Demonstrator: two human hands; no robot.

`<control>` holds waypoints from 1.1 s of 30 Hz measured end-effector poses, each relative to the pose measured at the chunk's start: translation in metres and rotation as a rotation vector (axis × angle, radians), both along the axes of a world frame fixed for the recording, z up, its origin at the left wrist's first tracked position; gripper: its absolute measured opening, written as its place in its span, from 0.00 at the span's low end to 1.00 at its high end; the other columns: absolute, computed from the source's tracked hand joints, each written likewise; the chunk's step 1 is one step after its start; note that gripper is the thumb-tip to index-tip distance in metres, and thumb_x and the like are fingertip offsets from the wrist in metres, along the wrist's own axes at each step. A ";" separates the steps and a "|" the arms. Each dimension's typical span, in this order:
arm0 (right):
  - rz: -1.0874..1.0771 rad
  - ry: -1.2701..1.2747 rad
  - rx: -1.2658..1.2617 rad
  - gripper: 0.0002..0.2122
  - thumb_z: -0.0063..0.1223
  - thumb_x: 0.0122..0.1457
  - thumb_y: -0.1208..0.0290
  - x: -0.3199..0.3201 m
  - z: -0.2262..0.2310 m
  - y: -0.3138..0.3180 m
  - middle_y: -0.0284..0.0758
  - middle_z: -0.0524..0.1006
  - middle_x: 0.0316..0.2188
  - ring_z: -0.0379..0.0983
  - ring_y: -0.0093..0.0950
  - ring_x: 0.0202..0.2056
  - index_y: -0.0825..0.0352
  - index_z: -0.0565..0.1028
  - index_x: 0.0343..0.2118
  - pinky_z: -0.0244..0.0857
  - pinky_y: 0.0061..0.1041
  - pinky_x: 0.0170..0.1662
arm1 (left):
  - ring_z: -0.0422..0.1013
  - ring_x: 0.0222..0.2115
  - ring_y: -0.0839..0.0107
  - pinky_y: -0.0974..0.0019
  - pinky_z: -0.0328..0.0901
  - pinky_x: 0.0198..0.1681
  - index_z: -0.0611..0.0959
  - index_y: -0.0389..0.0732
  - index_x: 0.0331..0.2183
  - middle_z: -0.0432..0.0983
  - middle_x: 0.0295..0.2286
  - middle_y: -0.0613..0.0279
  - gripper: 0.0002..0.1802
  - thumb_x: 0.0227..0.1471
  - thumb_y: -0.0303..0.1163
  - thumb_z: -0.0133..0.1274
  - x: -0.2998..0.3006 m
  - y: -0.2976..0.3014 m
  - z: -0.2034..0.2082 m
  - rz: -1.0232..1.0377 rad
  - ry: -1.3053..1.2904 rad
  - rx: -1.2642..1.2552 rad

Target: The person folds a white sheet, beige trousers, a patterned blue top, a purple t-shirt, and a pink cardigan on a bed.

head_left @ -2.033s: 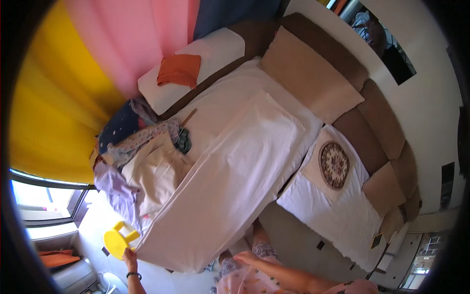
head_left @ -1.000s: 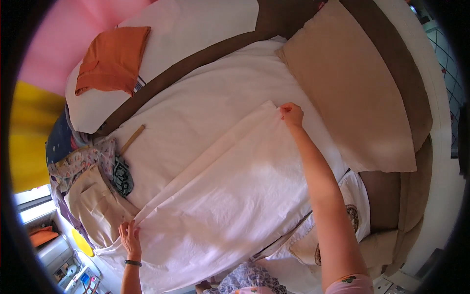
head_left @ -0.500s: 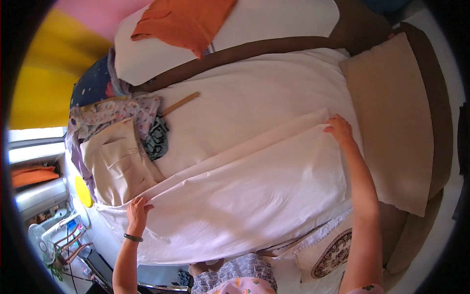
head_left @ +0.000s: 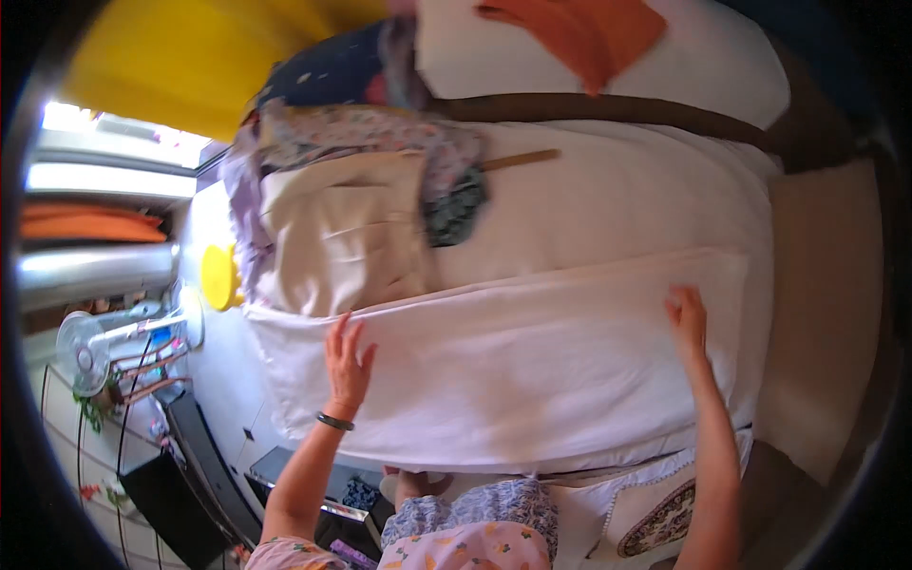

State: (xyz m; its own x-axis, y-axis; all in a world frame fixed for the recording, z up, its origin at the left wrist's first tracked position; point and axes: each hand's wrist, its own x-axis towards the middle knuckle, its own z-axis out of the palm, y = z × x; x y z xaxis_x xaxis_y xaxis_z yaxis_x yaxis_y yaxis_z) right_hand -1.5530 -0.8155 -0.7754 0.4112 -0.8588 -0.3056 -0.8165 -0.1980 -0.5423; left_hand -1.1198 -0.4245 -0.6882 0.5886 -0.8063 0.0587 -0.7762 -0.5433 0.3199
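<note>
A pale pinkish-white sheet (head_left: 532, 370) lies folded in a long strip along the near side of the bed, its far edge running from left to right. My left hand (head_left: 349, 369) is over the strip's left part, near the folded edge, with its fingers spread and nothing in them. Over the right part is my right hand (head_left: 690, 321), slightly blurred, its thumb apart from loosely bent fingers and no cloth gathered in it. Beige trousers (head_left: 347, 233) lie on the bed beyond my left hand.
Patterned clothes (head_left: 370, 133) and a dark green patterned cloth (head_left: 456, 211) lie by the trousers, near a wooden stick (head_left: 522, 160). An orange garment (head_left: 594, 38) rests on a white surface at the back. A beige cushion (head_left: 817, 313) borders the right; a fan (head_left: 85, 351) stands left.
Both hands have let go of the sheet's folded edge and drawn back nearer to me. The far edge now lies flatter and straighter. The view has swung left, shifting the scene rightward.
</note>
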 end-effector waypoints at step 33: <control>0.039 -0.188 0.536 0.07 0.48 0.60 0.74 0.327 0.054 0.504 0.36 0.76 0.31 0.77 0.24 0.25 0.71 0.76 0.34 0.68 0.19 0.24 | 0.69 0.43 0.55 0.63 0.64 0.48 0.81 0.42 0.29 0.66 0.48 0.53 0.08 0.44 0.32 0.62 0.425 0.254 -0.077 -0.172 0.579 0.196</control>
